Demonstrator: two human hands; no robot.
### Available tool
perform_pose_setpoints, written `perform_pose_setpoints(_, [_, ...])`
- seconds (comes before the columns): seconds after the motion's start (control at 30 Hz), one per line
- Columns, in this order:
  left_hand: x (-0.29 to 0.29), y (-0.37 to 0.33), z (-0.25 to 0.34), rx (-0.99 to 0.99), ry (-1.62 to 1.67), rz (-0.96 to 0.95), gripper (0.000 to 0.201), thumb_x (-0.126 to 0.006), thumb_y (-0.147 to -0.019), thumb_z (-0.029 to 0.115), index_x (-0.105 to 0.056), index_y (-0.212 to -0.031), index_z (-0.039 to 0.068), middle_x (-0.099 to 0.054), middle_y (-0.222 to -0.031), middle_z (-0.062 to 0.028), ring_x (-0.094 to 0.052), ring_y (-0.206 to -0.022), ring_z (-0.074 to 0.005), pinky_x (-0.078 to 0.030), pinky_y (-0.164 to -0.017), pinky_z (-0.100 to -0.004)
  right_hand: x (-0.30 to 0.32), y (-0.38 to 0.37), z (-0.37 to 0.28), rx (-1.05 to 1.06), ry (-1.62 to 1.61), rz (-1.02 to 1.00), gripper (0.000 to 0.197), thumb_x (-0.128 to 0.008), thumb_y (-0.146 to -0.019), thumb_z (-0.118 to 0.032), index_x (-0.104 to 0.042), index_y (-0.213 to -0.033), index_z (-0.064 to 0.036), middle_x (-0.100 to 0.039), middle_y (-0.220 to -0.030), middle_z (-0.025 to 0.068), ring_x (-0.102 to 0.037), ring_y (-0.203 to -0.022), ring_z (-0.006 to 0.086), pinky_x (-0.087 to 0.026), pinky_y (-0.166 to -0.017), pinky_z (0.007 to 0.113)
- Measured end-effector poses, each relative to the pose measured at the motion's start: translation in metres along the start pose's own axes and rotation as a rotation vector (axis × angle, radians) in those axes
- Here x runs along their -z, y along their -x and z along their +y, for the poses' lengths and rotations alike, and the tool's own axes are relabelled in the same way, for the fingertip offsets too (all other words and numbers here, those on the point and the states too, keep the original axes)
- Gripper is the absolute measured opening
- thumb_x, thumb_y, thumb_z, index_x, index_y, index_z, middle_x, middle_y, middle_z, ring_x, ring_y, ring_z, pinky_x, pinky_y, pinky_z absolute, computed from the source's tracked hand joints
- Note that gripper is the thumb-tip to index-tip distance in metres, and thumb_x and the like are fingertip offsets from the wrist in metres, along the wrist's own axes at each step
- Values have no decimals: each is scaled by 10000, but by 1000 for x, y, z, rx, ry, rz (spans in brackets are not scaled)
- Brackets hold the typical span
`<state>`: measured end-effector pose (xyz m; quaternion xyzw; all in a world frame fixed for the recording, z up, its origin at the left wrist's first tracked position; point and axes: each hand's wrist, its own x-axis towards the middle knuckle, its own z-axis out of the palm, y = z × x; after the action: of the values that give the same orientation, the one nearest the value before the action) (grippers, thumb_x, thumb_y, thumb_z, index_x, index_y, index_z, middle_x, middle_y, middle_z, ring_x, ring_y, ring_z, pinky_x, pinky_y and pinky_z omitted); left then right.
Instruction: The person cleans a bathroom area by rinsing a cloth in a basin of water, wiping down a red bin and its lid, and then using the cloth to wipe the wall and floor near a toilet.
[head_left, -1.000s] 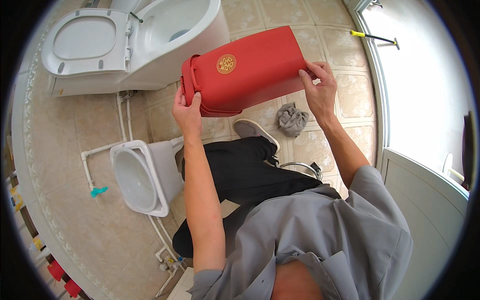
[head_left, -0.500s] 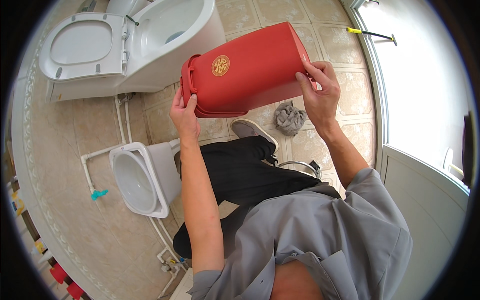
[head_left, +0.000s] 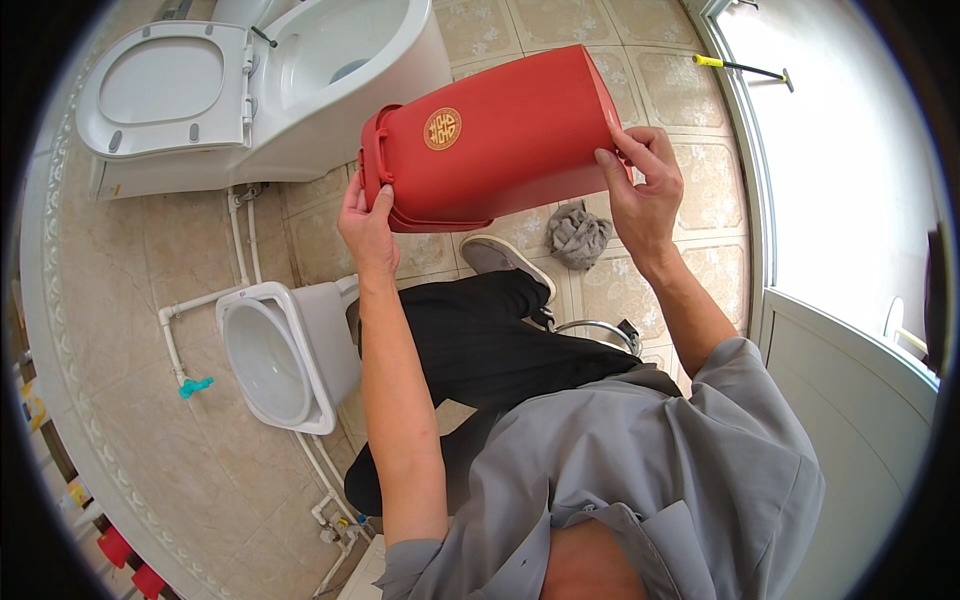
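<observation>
I hold a red plastic bucket (head_left: 500,140) on its side in front of me, with a round gold emblem on its wall. My left hand (head_left: 366,222) grips its rim at the left end. My right hand (head_left: 640,185) holds the base end at the right. The bucket's mouth points left toward the white toilet (head_left: 300,90), whose seat and lid are raised. Its inside is hidden from me.
A white urinal-like basin (head_left: 275,355) with white pipes stands on the tiled floor at left. A grey rag (head_left: 580,235) lies under the bucket beside my shoe (head_left: 505,262). A yellow-handled tool (head_left: 740,68) lies at the far right, near a white door.
The bucket has tilted slightly, its base end rising toward the upper right; both hands keep their hold on it.
</observation>
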<state>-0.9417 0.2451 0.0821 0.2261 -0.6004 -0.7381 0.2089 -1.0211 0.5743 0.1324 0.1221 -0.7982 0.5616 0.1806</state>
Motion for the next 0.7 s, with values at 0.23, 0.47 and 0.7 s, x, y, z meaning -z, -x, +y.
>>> perform_pose_setpoints(0.23, [-3, 1, 0, -45, -16, 13, 589, -701, -927, -38, -443, -1450, -119, -649, -1331, -197, -653, -1171, -211, -516, -1037, -333, 3, 5, -6, 81, 41, 1, 351, -787, -793, 34, -758, -1140, -15, -634, -963, 94, -607, -844, 224, -492, -724, 320])
perform_pose_setpoints(0.47, [-5, 2, 5, -55, -130, 111, 561, -748, -908, 26, -514, -1392, -131, -674, -1277, -183, -661, -1109, -183, -516, -993, -304, 4, 12, -5, 184, 54, 10, 407, -796, -751, 63, -764, -1144, -34, -644, -967, 86, -608, -844, 227, -494, -718, 320])
perform_pose_setpoints(0.7, [-5, 3, 8, -136, -262, 138, 525, -742, -921, 19, -528, -1376, -135, -710, -1198, -187, -697, -1031, -181, -558, -932, -295, 6, 14, -4, 171, -14, 14, 379, -788, -777, 77, -757, -1144, -11, -640, -967, 86, -602, -838, 205, -487, -676, 298])
